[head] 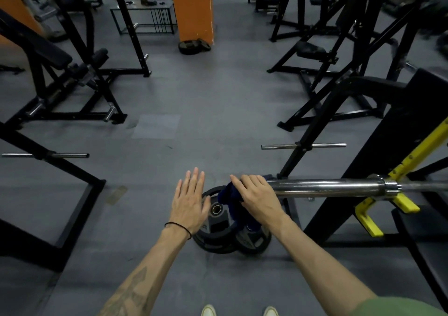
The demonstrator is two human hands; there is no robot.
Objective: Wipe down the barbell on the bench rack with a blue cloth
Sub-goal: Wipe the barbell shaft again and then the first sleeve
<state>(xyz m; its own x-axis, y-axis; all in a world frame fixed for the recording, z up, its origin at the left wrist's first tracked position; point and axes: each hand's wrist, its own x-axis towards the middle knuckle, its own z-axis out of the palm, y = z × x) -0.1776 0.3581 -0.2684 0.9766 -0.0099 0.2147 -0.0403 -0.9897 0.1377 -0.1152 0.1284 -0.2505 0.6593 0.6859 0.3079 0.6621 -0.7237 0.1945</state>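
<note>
Now wiping: my right hand [257, 198] grips the blue cloth [232, 200] over the barbell [327, 187] sleeve's end, on the rack; left hand [190, 201] flat, empty. Next, probably slide inward along the bar.

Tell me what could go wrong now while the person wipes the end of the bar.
1. The right hand holds the blue cloth at the very tip of the barbell; the cloth could slip off and fall onto the weight plates below.
2. The plates lie on the floor close to the shoes, so a step forward may cause a trip.
3. The left hand is open and holds nothing, so nothing steadies the bar.
</note>
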